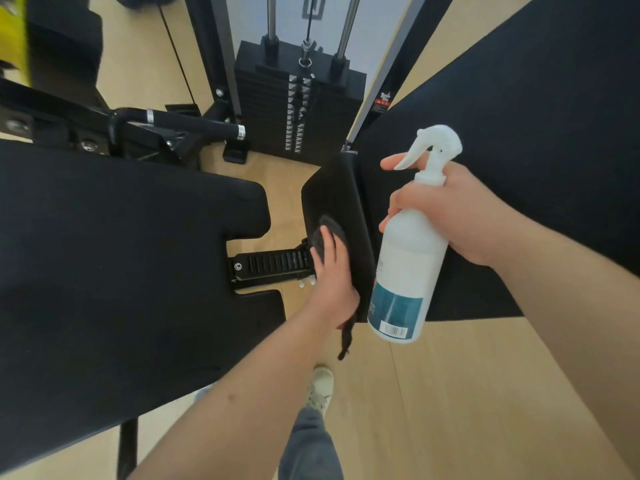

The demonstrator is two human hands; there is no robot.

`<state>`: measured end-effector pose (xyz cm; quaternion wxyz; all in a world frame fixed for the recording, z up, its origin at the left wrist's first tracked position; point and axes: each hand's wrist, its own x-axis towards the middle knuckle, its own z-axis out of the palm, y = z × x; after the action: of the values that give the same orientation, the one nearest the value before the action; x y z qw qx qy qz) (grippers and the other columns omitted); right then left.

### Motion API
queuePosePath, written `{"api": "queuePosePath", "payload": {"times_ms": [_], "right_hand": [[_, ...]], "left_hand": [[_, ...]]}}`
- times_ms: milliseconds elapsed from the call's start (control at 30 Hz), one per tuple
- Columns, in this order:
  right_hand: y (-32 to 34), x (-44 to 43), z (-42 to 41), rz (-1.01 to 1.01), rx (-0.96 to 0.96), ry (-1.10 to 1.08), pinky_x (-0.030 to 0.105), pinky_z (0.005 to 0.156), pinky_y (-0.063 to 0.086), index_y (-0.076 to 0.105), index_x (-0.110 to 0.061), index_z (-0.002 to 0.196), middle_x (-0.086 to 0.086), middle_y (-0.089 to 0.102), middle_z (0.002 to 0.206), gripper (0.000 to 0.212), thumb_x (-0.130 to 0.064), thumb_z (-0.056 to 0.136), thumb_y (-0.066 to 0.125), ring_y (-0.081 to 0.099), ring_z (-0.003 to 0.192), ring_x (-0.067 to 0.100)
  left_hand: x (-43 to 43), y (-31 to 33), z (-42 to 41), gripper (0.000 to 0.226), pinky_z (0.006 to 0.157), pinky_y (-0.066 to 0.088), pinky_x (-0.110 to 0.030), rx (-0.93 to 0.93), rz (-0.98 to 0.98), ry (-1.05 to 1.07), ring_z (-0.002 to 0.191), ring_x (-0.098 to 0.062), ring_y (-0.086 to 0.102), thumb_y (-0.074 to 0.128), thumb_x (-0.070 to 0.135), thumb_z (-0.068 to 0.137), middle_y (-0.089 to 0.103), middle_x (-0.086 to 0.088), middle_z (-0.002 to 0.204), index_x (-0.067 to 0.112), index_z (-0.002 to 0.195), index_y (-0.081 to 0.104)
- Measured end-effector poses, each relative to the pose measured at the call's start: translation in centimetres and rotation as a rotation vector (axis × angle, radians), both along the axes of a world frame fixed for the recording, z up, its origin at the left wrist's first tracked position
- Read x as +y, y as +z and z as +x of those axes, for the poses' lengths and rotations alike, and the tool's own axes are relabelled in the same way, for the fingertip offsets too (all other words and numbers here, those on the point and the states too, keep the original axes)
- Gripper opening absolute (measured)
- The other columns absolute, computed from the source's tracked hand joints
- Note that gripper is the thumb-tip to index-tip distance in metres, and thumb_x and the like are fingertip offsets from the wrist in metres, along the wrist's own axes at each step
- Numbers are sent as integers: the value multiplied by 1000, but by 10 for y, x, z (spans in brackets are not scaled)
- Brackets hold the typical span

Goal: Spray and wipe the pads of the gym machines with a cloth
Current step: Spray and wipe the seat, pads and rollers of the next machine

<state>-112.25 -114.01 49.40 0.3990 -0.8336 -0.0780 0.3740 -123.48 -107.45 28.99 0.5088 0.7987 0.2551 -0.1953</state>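
My left hand [331, 275] presses a dark cloth [330, 230] against a small black pad [337, 199] at the centre of the view; a tail of the cloth hangs below my palm. My right hand [446, 213] grips the neck of a white spray bottle [407, 268] with a teal label, my index finger lying along its trigger. The bottle hangs upright just right of the small pad. A large black seat pad [114, 258] fills the left side.
A black weight stack [298, 105] with guide rods stands behind the pads. A black adjustment bar [273, 265] joins the seat pad to the small pad. A black floor mat [540, 116] covers the right. My shoe [320, 389] stands on the light wood floor.
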Motion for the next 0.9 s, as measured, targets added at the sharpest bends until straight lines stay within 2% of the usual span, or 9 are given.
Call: {"api": "queuePosePath", "payload": {"times_ms": [133, 200, 267, 367, 533, 667, 767, 800, 900], "right_hand": [[-10, 9, 0, -79, 10, -28, 48, 85, 62, 63, -46, 113, 6, 67, 109, 43, -11, 88, 69, 72, 97, 28], [-13, 15, -2, -107, 42, -32, 52, 87, 61, 65, -42, 114, 9, 69, 107, 42, -11, 86, 69, 73, 96, 31], [-18, 21, -10, -157, 97, 11, 52, 87, 62, 68, -37, 112, 10, 73, 99, 39, -11, 83, 70, 74, 91, 31], [-31, 29, -29, -371, 118, 233, 46, 87, 60, 65, -28, 116, 5, 68, 98, 31, -18, 87, 70, 70, 90, 25], [-41, 44, -37, -686, 66, 387, 29, 74, 50, 58, -15, 93, 5, 58, 85, 14, -29, 94, 62, 60, 77, 17], [-33, 49, -24, -680, 133, 310, 35, 76, 56, 58, -21, 109, 7, 63, 96, 24, -30, 89, 69, 66, 83, 22], [-26, 53, -13, -627, 116, 226, 33, 72, 53, 57, -25, 97, 6, 61, 95, 14, -27, 91, 68, 63, 83, 21], [-26, 55, -10, -612, 111, 200, 34, 74, 52, 56, -26, 94, 6, 60, 94, 13, -27, 91, 68, 62, 84, 21], [-26, 56, -3, -590, 135, 162, 41, 86, 56, 59, -26, 100, 8, 61, 98, 15, -26, 90, 70, 63, 88, 24]], "left_hand": [[28, -11, 15, 94, 124, 15, -55, 150, -58, 116, 155, -39, -14, 45, -13, 96, -25, 4, 168, 22, 163, -10], [39, -20, 14, 88, 122, 29, -54, 112, -98, 210, 157, -36, 8, 47, -11, 95, -9, 5, 171, 23, 164, 5], [51, -24, 9, 82, 110, 48, -51, 72, -131, 344, 151, -32, 28, 48, -10, 94, 6, 10, 171, 25, 163, 21], [69, -30, -2, 79, 91, 61, -44, 37, -168, 464, 141, -32, 44, 47, -13, 93, 16, 9, 168, 25, 160, 30], [85, -34, -10, 68, 95, 59, -52, 0, -439, 772, 116, -28, 65, 47, -14, 95, 56, -2, 137, 22, 153, 44], [82, -5, -3, 68, 86, 63, -39, -27, -612, 992, 110, -25, 65, 39, -14, 100, 50, 3, 134, 29, 152, 46], [53, 19, -2, 56, 65, 61, -30, -102, -640, 867, 102, -20, 68, 37, 4, 108, 52, 2, 146, 35, 155, 40], [38, 25, -6, 54, 66, 61, -30, -123, -639, 767, 106, -22, 67, 37, 9, 110, 50, 0, 150, 39, 155, 38], [11, 30, -28, 61, 102, 46, -41, -235, -694, 487, 135, -33, 46, 33, 5, 108, 42, -11, 156, 45, 154, 35]]}}
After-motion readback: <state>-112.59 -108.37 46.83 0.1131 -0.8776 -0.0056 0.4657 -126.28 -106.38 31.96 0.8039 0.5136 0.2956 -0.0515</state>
